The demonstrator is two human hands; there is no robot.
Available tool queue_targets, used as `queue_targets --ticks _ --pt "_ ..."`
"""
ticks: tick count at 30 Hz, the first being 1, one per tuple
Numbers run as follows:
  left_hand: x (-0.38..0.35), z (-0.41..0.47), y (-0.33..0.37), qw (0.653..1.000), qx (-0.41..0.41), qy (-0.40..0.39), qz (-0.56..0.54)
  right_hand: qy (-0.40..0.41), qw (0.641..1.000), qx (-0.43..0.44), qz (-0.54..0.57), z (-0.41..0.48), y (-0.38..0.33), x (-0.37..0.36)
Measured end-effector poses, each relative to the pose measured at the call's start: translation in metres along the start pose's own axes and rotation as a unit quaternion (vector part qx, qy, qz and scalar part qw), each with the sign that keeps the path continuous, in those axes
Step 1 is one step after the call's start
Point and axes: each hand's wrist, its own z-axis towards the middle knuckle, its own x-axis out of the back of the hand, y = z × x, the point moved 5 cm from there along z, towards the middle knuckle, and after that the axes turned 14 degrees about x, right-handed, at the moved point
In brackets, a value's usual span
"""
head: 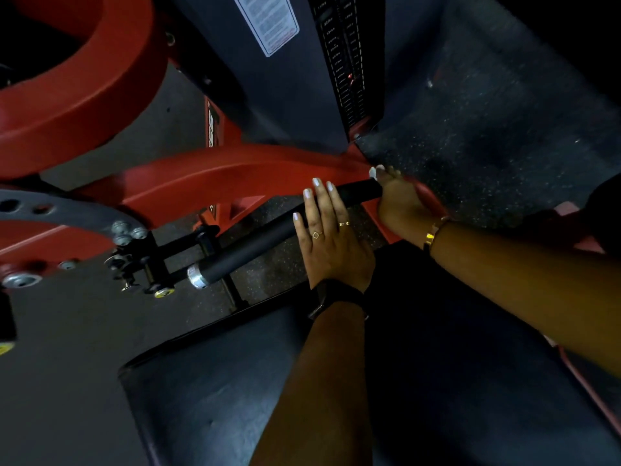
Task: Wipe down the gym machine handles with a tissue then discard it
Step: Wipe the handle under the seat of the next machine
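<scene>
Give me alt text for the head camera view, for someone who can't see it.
A person's left hand lies flat across a black handle on a red gym machine, while the right hand grips the handle's far end. Speckled dark floor lies beyond.

Our left hand lies flat across the handle, fingers straight and close together, the forearm reaching up from below. Our right hand curls round the handle's far end, just beside the left, its arm coming in from the right.
</scene>
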Motion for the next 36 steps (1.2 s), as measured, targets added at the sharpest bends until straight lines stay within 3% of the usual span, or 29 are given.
queue_targets --ticks 5,7,14,18,20,27,31,36 --pt "-0.004 0.0 0.002 1.0 -0.017 -0.019 -0.014 0.08 0.987 0.084 0.11 -0.013 -0.046 -0.004" --pt "-0.005 0.0 0.001 1.0 -0.015 -0.013 -0.008 0.06 0.987 0.101 0.109 -0.003 -0.044 -0.003" --pt "-0.002 -0.002 0.002 1.0 -0.012 -0.023 -0.001 0.026 0.993 -0.029 0.11 -0.015 0.001 -0.006" --pt "-0.003 -0.001 0.002 1.0 -0.012 -0.01 -0.002 0.098 0.992 0.05 0.061 -0.023 -0.037 -0.008" --pt "-0.003 -0.001 0.003 1.0 -0.016 -0.012 -0.004 0.073 0.992 0.063 0.079 -0.005 -0.031 -0.011" --pt "-0.003 -0.002 0.002 1.0 -0.02 -0.013 -0.019 -0.008 0.998 -0.049 0.047 -0.009 0.006 -0.01" --pt "-0.003 -0.001 0.001 0.999 -0.026 -0.013 -0.026 0.057 0.967 -0.189 0.163 -0.028 -0.018 -0.012" --pt "0.006 0.004 -0.004 0.989 -0.043 -0.049 -0.13 0.101 0.938 -0.16 0.289 -0.047 -0.047 -0.006"
